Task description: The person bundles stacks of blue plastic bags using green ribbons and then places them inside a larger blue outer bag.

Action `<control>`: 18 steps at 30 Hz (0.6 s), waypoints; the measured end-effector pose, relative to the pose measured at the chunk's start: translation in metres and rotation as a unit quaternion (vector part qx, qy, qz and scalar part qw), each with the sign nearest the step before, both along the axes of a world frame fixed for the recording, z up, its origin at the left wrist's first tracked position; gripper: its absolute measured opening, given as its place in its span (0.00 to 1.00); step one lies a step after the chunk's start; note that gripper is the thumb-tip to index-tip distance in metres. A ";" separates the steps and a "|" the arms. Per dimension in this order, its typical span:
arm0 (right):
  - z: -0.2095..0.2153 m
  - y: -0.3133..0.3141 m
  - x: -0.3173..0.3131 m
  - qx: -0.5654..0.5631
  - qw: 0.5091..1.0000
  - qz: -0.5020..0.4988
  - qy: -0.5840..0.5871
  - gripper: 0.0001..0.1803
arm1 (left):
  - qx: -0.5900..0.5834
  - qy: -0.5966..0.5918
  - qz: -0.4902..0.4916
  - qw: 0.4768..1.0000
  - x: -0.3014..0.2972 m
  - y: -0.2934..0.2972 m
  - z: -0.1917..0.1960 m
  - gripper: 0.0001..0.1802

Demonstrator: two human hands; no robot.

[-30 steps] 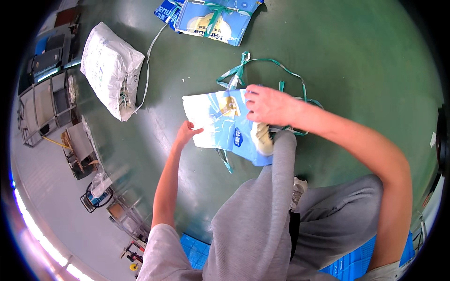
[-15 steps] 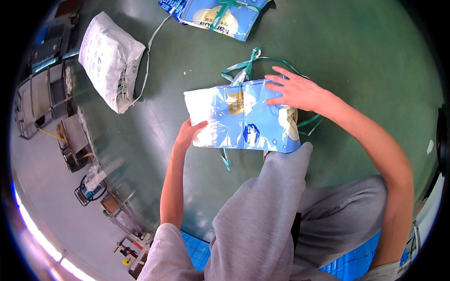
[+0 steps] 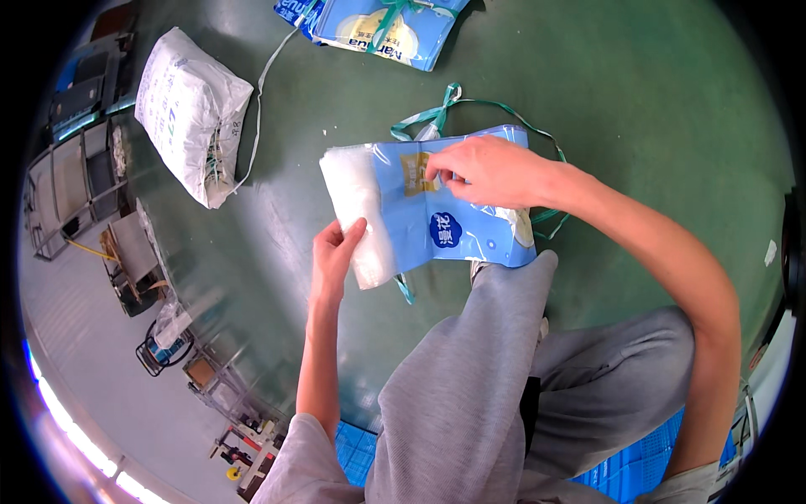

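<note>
In front of me is a stack of blue plastic packaging bags (image 3: 407, 227), with a white, see-through strip along its left end. My left hand (image 3: 337, 252) grips that left end, its thumb on top. Over the upper right part of the bags, my right hand (image 3: 495, 172) has its fingers curled inward, the fingertips at the film beside a yellow label. Whether they pinch any film is hidden. Green-and-white plastic strap (image 3: 445, 109) loops out beyond the stack's far edge and round its right side. A strap end also shows below the near edge.
On the green floor (image 3: 638, 210), another strapped bundle of blue bags (image 3: 386, 29) lies at the far edge. A white woven sack (image 3: 189, 118) with a trailing cord is at the far left. Frames and carts (image 3: 71, 185) line the left side. My grey-trousered knee (image 3: 504, 294) almost touches the stack.
My right hand has moved left across the bags, its spread fingers now curled. The left end of the stack has bulged and bent down toward me under my left hand.
</note>
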State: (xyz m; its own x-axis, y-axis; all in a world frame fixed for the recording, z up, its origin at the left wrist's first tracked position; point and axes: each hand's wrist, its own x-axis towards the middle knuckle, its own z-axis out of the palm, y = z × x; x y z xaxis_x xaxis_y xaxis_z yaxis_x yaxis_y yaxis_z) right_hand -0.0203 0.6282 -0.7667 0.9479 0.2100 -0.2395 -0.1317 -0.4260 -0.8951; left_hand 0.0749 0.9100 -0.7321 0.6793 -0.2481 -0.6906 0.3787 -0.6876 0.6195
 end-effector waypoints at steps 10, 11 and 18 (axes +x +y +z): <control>-0.029 0.043 -0.017 0.264 0.955 -0.077 0.111 0.21 | -0.114 0.125 0.153 0.974 -0.044 -0.021 -0.009 0.18; -0.029 0.045 -0.015 0.378 0.903 -0.094 0.183 0.28 | -0.106 0.108 0.120 0.981 -0.052 -0.036 -0.003 0.18; -0.025 0.031 -0.018 0.247 0.939 -0.118 0.207 0.38 | -0.143 0.071 -0.121 0.980 -0.089 -0.061 -0.004 0.25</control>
